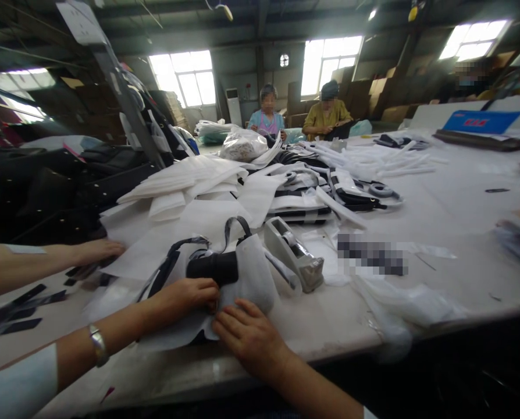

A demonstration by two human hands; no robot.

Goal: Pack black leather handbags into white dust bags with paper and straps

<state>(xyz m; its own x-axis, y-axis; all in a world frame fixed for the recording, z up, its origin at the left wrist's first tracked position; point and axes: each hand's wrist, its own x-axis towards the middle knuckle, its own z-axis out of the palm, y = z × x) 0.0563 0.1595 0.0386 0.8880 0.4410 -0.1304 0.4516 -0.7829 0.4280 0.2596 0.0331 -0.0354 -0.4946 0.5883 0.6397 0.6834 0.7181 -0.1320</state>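
Observation:
In front of me at the table's near edge lies a bag with black straps [166, 265], partly covered by a white foam sheet [255, 270]. A wide black band [214, 267] crosses its middle. My left hand [194, 295], below a silver bracelet, has its fingers curled in on the foam just under that band; its fingertips are partly hidden. My right hand [249, 334] lies with fingers stretched out on the foam's near side, close to the left fingertips. Just right of the bag stands a grey tape dispenser [295, 256].
From the left, a co-worker's hand [98, 251] reaches beside stacked white foam sheets [177, 180]. Black strips [22, 314] lie at left. Behind are bundled bags and straps [342, 189]. Clear plastic [408, 302] hangs over the front edge at right. Two people sit across the table [452, 203].

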